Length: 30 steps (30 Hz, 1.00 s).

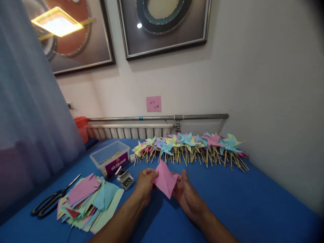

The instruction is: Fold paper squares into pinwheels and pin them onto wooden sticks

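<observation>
Near left hand [145, 182]: box [124, 176] of metal bits [129, 182]; tub [116, 165] with sticks [111, 157]

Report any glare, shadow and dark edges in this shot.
Head view: a glowing rectangular reflection covers part of the left framed picture; a small white spot marks the right framed picture. Head view: soft shadow on the blue tabletop below the left hand; upper-right corner darkened.

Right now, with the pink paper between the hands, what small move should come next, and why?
Probably ease the pink paper flatter: it is creased down the middle, and the left hand pinches one side corner while the right hand touches the opposite one.
</observation>
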Each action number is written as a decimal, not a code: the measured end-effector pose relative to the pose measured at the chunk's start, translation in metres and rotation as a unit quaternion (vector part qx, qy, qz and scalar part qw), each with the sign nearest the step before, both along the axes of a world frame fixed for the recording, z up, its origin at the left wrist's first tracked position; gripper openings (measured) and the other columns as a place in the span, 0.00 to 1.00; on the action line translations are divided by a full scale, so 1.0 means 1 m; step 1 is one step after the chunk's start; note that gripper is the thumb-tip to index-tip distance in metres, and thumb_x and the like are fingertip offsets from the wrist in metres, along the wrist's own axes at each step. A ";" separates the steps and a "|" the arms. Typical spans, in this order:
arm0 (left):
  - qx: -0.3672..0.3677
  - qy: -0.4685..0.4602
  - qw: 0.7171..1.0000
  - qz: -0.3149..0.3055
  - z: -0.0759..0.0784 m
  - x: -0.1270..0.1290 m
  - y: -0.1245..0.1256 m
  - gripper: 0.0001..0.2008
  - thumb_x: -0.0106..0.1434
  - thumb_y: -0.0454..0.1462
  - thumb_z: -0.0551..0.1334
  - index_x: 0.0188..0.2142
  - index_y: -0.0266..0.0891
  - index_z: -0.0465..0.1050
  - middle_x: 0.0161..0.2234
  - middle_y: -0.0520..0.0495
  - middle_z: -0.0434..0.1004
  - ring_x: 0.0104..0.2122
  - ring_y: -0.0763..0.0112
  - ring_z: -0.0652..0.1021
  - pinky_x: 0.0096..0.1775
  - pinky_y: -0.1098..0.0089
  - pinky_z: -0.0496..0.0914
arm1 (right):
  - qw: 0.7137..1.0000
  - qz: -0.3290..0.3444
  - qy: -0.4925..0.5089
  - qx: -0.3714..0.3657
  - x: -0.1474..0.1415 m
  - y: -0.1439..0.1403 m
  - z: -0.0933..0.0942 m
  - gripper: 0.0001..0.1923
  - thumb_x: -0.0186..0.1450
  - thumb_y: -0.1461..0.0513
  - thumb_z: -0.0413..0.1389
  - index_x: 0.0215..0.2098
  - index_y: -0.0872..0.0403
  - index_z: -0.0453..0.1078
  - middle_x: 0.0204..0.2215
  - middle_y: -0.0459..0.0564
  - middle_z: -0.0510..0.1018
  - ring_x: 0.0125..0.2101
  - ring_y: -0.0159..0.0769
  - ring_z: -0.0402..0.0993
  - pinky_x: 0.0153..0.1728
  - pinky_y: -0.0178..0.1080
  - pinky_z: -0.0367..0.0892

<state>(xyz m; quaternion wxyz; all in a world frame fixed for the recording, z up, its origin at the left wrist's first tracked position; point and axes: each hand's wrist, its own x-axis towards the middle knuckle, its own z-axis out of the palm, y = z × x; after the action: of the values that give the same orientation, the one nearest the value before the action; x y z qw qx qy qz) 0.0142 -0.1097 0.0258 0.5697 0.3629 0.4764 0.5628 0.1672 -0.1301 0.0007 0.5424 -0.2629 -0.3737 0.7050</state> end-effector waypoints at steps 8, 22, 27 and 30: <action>-0.016 -0.040 0.999 0.000 -0.024 -0.006 -0.004 0.21 0.42 0.47 0.76 0.25 0.37 0.70 0.19 0.54 0.70 0.20 0.75 0.69 0.25 0.71 0.62 | 0.999 -0.017 -0.047 -0.005 -0.008 -0.005 -0.005 0.28 0.61 0.43 0.64 0.51 0.53 0.76 0.44 0.56 0.84 0.50 0.51 0.77 0.52 0.51 0.68; 0.002 -0.004 1.000 -0.025 -0.028 -0.003 0.001 0.18 0.39 0.44 0.76 0.22 0.36 0.73 0.18 0.54 0.69 0.19 0.79 0.64 0.25 0.74 0.58 | 0.985 -0.121 -0.125 -0.023 -0.005 0.001 -0.013 0.22 0.55 0.47 0.70 0.37 0.55 0.78 0.32 0.50 0.84 0.33 0.42 0.78 0.36 0.41 0.70; 0.006 -0.036 0.999 -0.024 -0.027 -0.002 0.000 0.20 0.39 0.45 0.77 0.23 0.35 0.73 0.19 0.53 0.72 0.20 0.77 0.67 0.26 0.73 0.61 | 0.989 -0.065 -0.133 0.003 -0.006 0.000 -0.015 0.25 0.57 0.45 0.67 0.40 0.55 0.78 0.32 0.51 0.84 0.33 0.43 0.78 0.36 0.42 0.70; 0.014 -0.034 0.998 -0.042 -0.026 -0.001 -0.001 0.19 0.40 0.45 0.77 0.23 0.35 0.73 0.19 0.53 0.72 0.19 0.77 0.67 0.26 0.73 0.61 | 0.981 -0.086 -0.172 0.005 -0.003 0.004 -0.022 0.26 0.54 0.45 0.69 0.41 0.56 0.78 0.31 0.51 0.84 0.33 0.44 0.78 0.36 0.43 0.71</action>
<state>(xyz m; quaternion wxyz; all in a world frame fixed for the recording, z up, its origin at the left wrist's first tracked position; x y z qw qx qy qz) 0.0129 -0.1110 -0.0004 0.6038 0.3712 0.4327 0.5571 0.1638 -0.1264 -0.0218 0.5300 -0.4086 -0.4407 0.5982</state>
